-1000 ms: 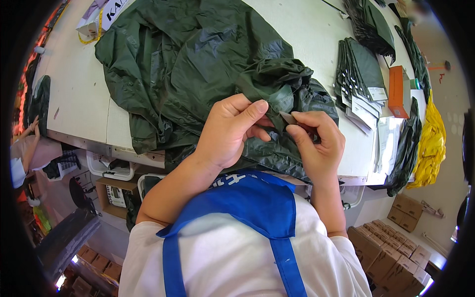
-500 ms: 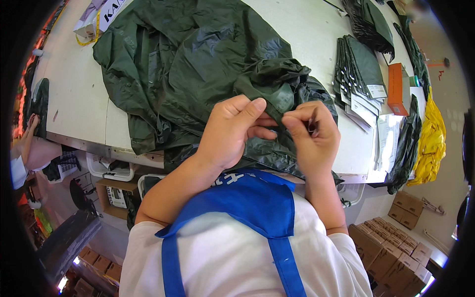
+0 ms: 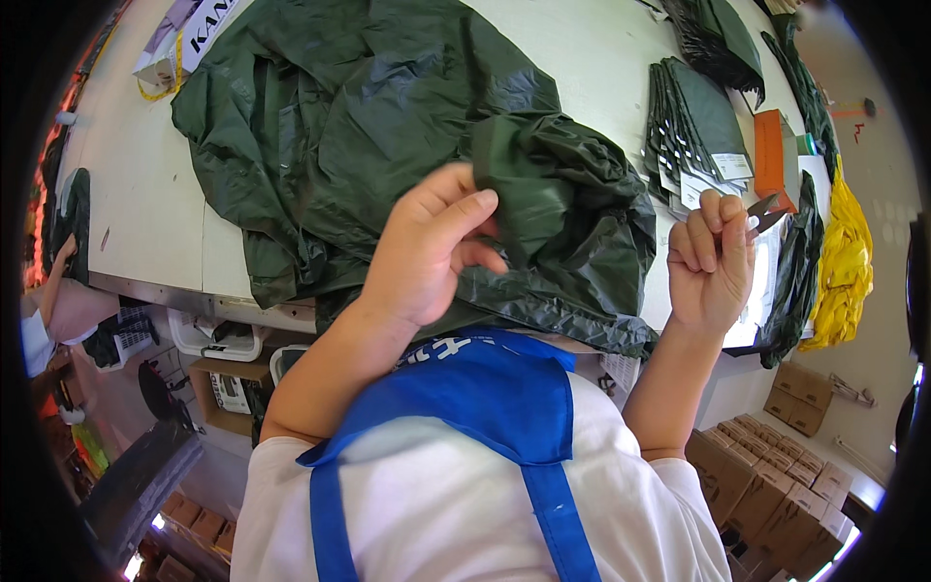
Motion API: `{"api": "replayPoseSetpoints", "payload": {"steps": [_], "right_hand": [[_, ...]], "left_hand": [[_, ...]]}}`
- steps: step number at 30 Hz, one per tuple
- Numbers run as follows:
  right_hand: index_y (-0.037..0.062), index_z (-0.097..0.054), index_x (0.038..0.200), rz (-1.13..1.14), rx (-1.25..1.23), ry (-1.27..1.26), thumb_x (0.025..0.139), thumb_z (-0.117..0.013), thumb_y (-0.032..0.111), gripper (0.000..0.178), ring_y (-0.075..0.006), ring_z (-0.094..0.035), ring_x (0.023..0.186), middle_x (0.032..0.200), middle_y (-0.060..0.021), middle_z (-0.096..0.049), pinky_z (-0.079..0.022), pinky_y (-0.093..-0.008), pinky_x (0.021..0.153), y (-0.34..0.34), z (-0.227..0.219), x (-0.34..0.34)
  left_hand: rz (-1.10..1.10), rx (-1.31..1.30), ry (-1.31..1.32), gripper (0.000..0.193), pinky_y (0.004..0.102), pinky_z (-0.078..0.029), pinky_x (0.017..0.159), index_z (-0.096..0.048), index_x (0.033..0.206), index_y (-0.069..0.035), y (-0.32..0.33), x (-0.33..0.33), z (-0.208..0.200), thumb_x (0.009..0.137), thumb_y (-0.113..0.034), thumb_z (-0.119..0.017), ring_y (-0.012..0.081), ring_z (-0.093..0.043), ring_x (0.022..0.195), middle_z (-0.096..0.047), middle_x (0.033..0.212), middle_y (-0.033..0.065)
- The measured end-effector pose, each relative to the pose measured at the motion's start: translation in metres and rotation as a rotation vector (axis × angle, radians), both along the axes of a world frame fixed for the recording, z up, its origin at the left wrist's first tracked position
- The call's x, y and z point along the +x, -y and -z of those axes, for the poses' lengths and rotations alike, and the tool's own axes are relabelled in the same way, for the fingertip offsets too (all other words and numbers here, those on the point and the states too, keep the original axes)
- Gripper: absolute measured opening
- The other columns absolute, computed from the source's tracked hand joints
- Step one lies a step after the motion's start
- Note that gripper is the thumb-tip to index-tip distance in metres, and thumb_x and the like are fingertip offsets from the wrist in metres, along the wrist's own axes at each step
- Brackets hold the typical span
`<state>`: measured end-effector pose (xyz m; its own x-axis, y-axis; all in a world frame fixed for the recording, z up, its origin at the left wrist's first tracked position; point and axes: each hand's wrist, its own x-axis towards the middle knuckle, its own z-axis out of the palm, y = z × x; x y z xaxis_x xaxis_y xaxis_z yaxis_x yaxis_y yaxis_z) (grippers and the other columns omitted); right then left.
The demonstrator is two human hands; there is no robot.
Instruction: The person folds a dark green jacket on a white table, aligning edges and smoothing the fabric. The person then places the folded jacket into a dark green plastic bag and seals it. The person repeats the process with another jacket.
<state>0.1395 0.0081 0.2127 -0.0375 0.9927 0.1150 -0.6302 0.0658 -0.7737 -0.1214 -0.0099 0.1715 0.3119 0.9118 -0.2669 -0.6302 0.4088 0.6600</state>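
Blue apron straps (image 3: 504, 417) lie nearest you, and just past them your left hand (image 3: 427, 257) pinches a fold of the one crumpled dark green garment (image 3: 388, 126) between thumb and curled fingers. At three o'clock from it your right hand (image 3: 713, 262) is closed in a fist around one small pair of snips (image 3: 766, 211), clear of the cloth. Farther out on the white table (image 3: 136, 194), the garment spreads toward eleven o'clock, one stack of folded green pieces (image 3: 698, 126) sits at one o'clock, and one open cardboard box (image 3: 175, 39) holding yellow cord at ten o'clock.

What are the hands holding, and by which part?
Left hand pinches a fold of the green garment. Right hand grips small snips by the handle, blades out.
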Motion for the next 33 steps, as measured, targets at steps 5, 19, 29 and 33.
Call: {"api": "replayPoseSetpoints", "payload": {"steps": [5, 19, 29, 33], "right_hand": [[0.0010, -0.054, 0.087, -0.087, 0.097, 0.117, 0.092, -0.056, 0.011, 0.011, -0.0061, -0.035, 0.049, 0.080, -0.0049, -0.046, -0.028, -0.0205, 0.047, 0.001, -0.009, -0.026], [0.0015, -0.054, 0.084, 0.241, -0.088, 0.306, 0.095, -0.055, 0.017, 0.018, -0.0058, -0.036, 0.052, 0.076, -0.0018, -0.046, -0.027, -0.0219, 0.047, -0.030, 0.016, 0.029], [0.0039, -0.049, 0.117, -0.057, 0.055, 1.070, 0.076, -0.073, 0.010, 0.048, -0.0034, -0.048, 0.070, 0.100, -0.0001, -0.059, -0.041, -0.0202, 0.060, 0.014, 0.015, -0.040], [0.0016, -0.059, 0.103, -0.032, -0.058, 1.047, 0.077, -0.073, 0.009, 0.031, -0.0033, -0.045, 0.067, 0.082, 0.0035, -0.058, -0.038, -0.0197, 0.059, 0.000, 0.042, -0.046]], "left_hand": [[-0.221, 1.003, -1.069, 0.073, 0.0390, -0.038, 0.099, -0.038, 0.135, -0.005, -0.023, 0.011, -0.034, 0.070, -0.012, -0.072, 0.0270, -0.045, 0.121, -0.049, 0.129, 0.0134], [0.407, 0.651, -0.762, 0.010, 0.0232, -0.048, 0.071, -0.057, 0.094, -0.001, -0.052, 0.026, -0.015, 0.087, -0.006, -0.062, 0.0114, -0.064, 0.080, -0.066, 0.085, 0.0053], [0.194, 0.422, -0.572, 0.009, 0.0227, -0.045, 0.080, -0.058, 0.092, -0.002, -0.059, 0.025, 0.005, 0.092, -0.011, -0.058, 0.0090, -0.060, 0.087, -0.068, 0.092, 0.0081], [0.193, 0.443, -0.578, 0.009, 0.0257, -0.045, 0.086, -0.059, 0.097, -0.001, -0.054, 0.023, -0.001, 0.089, -0.008, -0.060, 0.0110, -0.060, 0.092, -0.067, 0.095, 0.0080]]}}
